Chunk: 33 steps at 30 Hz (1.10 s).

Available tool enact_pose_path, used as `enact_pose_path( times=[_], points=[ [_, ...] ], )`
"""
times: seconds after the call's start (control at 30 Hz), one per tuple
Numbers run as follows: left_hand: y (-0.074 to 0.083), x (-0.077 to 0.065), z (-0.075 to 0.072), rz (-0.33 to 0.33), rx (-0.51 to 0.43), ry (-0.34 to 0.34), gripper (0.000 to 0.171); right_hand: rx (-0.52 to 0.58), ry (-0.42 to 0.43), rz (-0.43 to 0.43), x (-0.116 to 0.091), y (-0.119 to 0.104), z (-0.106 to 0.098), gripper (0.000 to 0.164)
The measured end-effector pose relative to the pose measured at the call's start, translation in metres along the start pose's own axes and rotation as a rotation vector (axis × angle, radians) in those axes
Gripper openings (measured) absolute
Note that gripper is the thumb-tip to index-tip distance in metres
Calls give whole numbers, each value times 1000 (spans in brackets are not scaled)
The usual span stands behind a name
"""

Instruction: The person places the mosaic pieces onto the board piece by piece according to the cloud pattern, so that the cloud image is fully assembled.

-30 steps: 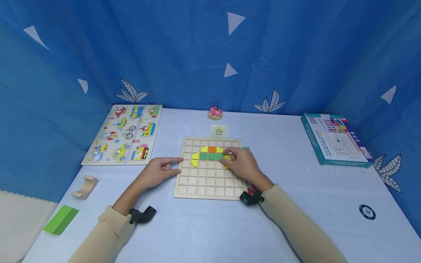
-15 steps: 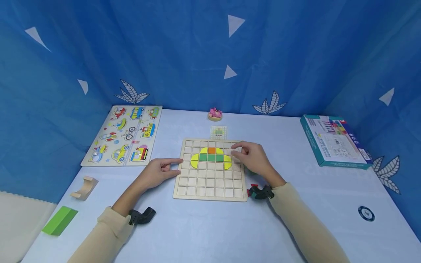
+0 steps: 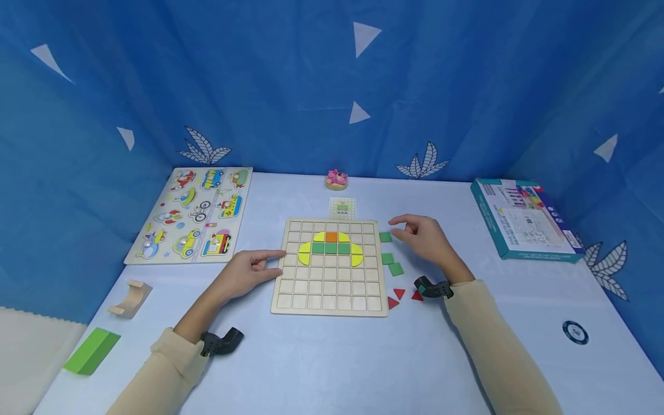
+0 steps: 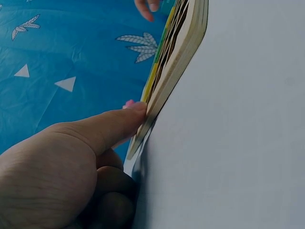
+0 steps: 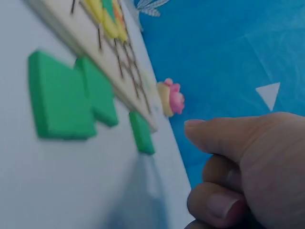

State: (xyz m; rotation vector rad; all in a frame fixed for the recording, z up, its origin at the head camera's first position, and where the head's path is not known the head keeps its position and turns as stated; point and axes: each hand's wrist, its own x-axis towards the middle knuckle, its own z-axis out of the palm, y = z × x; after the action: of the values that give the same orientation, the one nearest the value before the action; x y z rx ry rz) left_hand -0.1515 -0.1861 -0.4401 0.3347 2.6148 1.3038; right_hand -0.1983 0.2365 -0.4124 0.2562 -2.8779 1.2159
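Note:
My left hand [image 3: 250,274] touches the left edge of the wooden grid board [image 3: 329,305] with thumb and forefinger spread apart; its other fingers are bent. In the board's cells, a row of green squares [image 3: 331,248] lies under one orange square [image 3: 331,237], flanked by rounded yellow pieces [image 3: 356,260]. My right hand [image 3: 427,239] hovers to the right of the board, forefinger and thumb apart with nothing between them. Close by on the table are loose green squares [image 3: 396,269] and red triangles [image 3: 399,293]; the right wrist camera overlaps one triangle.
A small pattern card [image 3: 342,208] and a pink figurine [image 3: 336,179] stand behind the board. At left are a vehicle puzzle [image 3: 189,216], a wooden arch [image 3: 131,299] and a green block [image 3: 92,351]. A box [image 3: 528,219] and a round chip [image 3: 575,332] are at right.
My right hand has let go of the yellow piece at the right of the pattern and moved right, off the board, uncovering the loose green squares and red triangles. The left hand stays put.

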Motion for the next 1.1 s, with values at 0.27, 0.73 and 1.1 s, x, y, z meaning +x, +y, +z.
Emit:
enact_pose_path(
  times=[0.27,0.73,1.1],
  points=[
    [1,0,0,4,2,4,41,-88,-90,25,3,17,8,35],
    [4,0,-2,-3,-2,0,42,-161,-89,-24,-1,16,13,36],
    [1,-1,0,-2,-14,0,42,-169,-94,-33,-2,17,14,34]
  ],
)
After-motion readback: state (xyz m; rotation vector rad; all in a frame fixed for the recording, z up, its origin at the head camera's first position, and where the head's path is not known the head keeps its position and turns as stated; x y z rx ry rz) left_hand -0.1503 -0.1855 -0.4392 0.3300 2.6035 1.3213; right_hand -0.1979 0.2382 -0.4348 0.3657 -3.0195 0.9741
